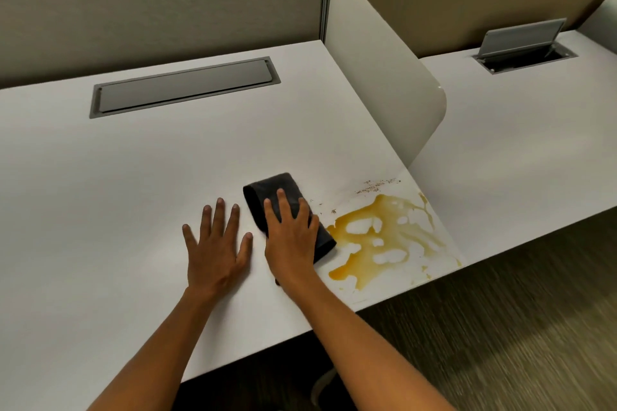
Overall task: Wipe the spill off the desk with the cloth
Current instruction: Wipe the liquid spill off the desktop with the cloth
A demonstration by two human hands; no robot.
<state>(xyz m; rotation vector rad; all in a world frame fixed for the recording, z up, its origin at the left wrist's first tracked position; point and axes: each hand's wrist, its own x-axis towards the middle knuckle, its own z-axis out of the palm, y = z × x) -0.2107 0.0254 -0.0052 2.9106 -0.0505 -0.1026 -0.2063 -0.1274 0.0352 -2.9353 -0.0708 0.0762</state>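
Observation:
A yellow-orange spill (pixel 384 237) spreads over the near right corner of the white desk (pixel 133 177), with dark crumbs (pixel 370 188) scattered just behind it. A folded black cloth (pixel 273 188) lies flat on the desk, its right edge touching the spill's left side. My right hand (pixel 292 237) presses flat on the cloth, fingers spread over it. To the left of the cloth, my left hand (pixel 217 243) rests palm down on the bare desk, fingers apart, holding nothing.
A closed grey cable hatch (pixel 183 87) is set into the desk at the back. A white divider panel (pixel 384 77) stands along the right edge. The neighbouring desk (pixel 517 143) has an open hatch (pixel 524 47). Carpet floor (pixel 500 327) lies below the front edge.

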